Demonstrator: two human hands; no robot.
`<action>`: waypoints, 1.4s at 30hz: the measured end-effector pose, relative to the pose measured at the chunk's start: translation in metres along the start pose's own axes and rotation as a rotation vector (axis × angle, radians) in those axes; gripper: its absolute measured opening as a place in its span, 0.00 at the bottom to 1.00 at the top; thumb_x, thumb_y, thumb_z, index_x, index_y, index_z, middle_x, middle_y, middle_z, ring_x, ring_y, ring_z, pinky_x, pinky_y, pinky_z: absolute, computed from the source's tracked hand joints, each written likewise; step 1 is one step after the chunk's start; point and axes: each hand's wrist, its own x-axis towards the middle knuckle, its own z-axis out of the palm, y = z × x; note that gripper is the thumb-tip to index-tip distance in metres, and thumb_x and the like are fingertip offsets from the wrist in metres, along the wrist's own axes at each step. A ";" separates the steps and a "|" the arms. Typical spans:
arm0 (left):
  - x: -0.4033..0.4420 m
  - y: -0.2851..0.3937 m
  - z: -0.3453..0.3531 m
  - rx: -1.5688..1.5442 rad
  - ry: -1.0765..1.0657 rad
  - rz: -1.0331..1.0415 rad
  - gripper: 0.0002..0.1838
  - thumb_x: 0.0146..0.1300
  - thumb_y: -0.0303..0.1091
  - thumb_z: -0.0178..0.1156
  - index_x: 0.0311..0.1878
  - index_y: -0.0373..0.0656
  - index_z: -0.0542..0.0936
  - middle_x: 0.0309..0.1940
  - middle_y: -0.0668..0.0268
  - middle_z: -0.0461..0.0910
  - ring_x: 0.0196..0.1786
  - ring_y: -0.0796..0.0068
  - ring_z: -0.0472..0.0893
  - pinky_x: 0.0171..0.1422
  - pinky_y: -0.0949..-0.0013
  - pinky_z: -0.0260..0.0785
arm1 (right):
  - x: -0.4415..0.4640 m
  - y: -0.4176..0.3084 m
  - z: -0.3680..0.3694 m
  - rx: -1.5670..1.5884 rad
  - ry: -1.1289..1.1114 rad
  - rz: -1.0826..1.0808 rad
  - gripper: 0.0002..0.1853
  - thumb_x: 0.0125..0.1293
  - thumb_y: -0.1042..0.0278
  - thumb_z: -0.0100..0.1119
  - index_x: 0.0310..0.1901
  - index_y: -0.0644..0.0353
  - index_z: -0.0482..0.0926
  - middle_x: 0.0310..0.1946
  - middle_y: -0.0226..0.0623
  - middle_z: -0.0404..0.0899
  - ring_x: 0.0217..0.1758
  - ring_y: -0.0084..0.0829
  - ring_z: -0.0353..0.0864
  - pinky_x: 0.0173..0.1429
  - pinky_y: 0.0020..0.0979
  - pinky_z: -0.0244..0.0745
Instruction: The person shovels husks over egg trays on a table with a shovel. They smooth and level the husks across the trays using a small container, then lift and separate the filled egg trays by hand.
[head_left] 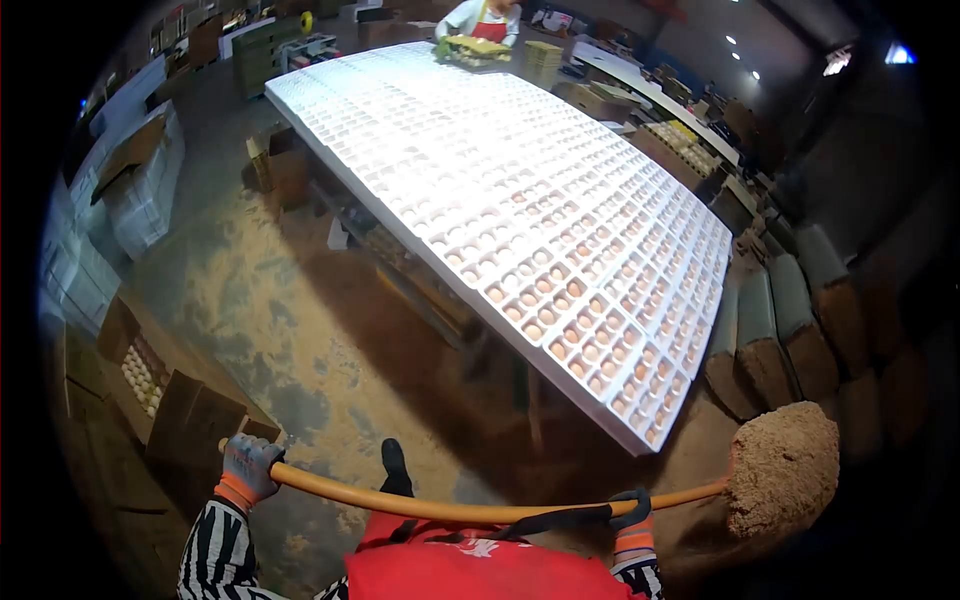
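A shovel with a long yellow-brown wooden handle (430, 508) lies across the bottom of the view, in front of my red apron. My left hand (248, 468), in a grey glove with an orange cuff, is wrapped round the handle near its left end. My right hand (630, 510), also gloved, grips it further right, close to the blade. A heap of brown loose material like sawdust (785, 470) covers the blade, so little of the blade shows. Ahead stands a big slanted white tray (640, 440) with many round cups, several holding brownish eggs (590, 352).
Open cardboard boxes (195, 415) stand at the left, one with eggs inside. Stuffed sacks (790, 320) line the right. A person (480, 18) holds egg cartons at the tray's far end. Loose brown material (280, 330) is scattered on the floor (190, 290).
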 end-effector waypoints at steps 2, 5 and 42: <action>0.029 -0.033 -0.006 -0.008 0.026 0.005 0.10 0.34 0.32 0.65 0.26 0.52 0.79 0.21 0.66 0.78 0.30 0.62 0.78 0.38 0.62 0.64 | 0.008 -0.004 0.048 -0.041 -0.044 -0.017 0.18 0.61 0.53 0.54 0.18 0.53 0.68 0.18 0.35 0.73 0.24 0.37 0.74 0.36 0.39 0.74; 0.080 -0.089 -0.026 -0.042 -0.092 0.015 0.11 0.36 0.35 0.66 0.28 0.53 0.80 0.25 0.67 0.80 0.33 0.65 0.80 0.40 0.63 0.66 | 0.003 -0.007 0.141 -0.021 -0.024 -0.006 0.18 0.61 0.54 0.55 0.17 0.51 0.67 0.16 0.32 0.71 0.23 0.35 0.73 0.34 0.38 0.72; 0.410 -0.630 0.097 -0.419 -0.560 -0.591 0.23 0.53 0.52 0.63 0.50 0.53 0.81 0.39 0.55 0.82 0.41 0.56 0.81 0.44 0.59 0.74 | 0.174 0.247 1.351 -0.577 -0.694 -0.322 0.18 0.51 0.62 0.72 0.32 0.64 0.74 0.19 0.37 0.76 0.20 0.31 0.77 0.21 0.30 0.71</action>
